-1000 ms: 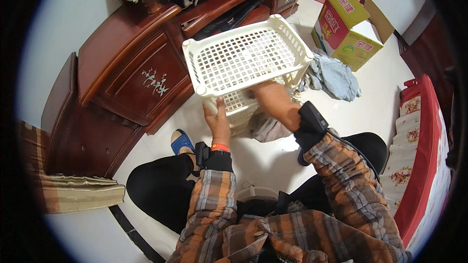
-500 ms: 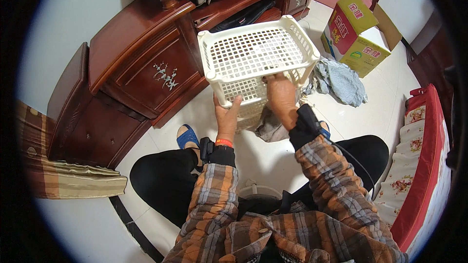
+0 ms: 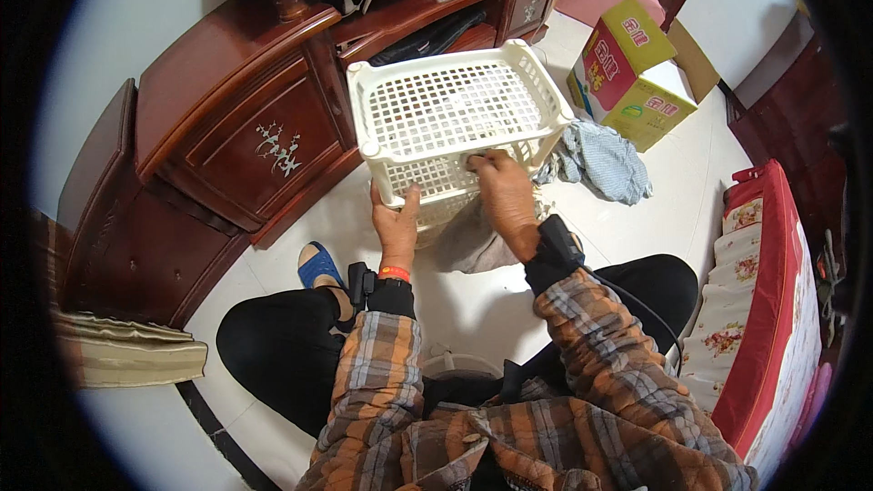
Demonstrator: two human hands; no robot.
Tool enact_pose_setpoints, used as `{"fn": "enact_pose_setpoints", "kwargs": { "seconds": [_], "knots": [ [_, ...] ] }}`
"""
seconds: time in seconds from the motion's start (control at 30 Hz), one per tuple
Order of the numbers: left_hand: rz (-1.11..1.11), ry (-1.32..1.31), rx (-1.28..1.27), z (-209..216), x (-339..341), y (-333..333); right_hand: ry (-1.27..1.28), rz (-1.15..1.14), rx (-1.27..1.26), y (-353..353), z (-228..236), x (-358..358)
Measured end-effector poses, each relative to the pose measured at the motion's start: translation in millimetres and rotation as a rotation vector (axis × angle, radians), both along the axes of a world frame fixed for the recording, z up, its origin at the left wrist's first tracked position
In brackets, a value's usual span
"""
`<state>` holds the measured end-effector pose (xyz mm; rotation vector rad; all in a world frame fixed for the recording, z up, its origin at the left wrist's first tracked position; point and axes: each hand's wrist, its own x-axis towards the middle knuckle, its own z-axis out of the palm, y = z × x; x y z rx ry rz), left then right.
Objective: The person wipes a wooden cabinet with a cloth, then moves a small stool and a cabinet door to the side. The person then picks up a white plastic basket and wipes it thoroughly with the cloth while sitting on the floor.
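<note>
A white plastic lattice basket (image 3: 455,109) stands in front of me, with its broad grid face upward and more lattice below. My left hand (image 3: 396,223) grips its near left corner, thumb against the side and fingers mostly hidden behind. At the near side, my right hand (image 3: 507,200) is closed, its fingertips pressed to the lattice under the upper rim. A grey-brown rag (image 3: 477,241) hangs below that hand and appears to be bunched in it; the palm is hidden.
A dark red wooden cabinet (image 3: 245,136) runs along the left and back. Behind the basket at right, a blue-grey cloth (image 3: 605,164) lies on the floor by an open green-and-red carton (image 3: 637,82). A red-edged floral cover (image 3: 741,309) is at right. A blue slipper (image 3: 318,265) is on my left foot.
The view has shifted, so the basket and surroundings sit further left and mostly lower. Both hands keep their places on the basket; the rag hangs slightly differently.
</note>
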<state>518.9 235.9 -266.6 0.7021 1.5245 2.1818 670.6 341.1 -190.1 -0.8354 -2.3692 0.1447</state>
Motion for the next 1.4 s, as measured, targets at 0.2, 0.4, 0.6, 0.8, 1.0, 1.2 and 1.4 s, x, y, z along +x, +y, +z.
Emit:
{"fn": "enact_pose_setpoints", "kwargs": {
  "seconds": [0.2,0.4,0.6,0.8,1.0,1.2,1.4],
  "knots": [
    [0.202,0.184,-0.271,-0.9,-9.1,-3.6,0.357,-0.014,-0.357,-31.1,-0.7,34.2],
    [-0.514,0.447,-1.225,60.5,-9.8,-40.5,0.75,-0.132,-1.206,-81.0,2.8,56.9],
    [-1.14,0.168,-0.658,101.3,54.3,-56.0,0.937,0.025,-1.553,-82.3,20.5,58.8],
    [-0.676,0.449,-0.495,101.9,58.1,-42.2,0.801,-0.252,-0.855,-24.4,0.4,80.5],
    [-0.165,0.564,-0.366,121.6,49.3,21.9,0.801,-0.049,-0.832,36.9,-9.3,54.2],
    [-0.068,0.875,-0.66,92.8,48.3,100.3,0.452,-0.061,-0.784,44.5,9.6,45.5],
    [0.08,1.204,-0.635,40.0,57.2,158.3,0.368,-0.135,-0.681,47.2,5.6,40.7]
  ]
}}
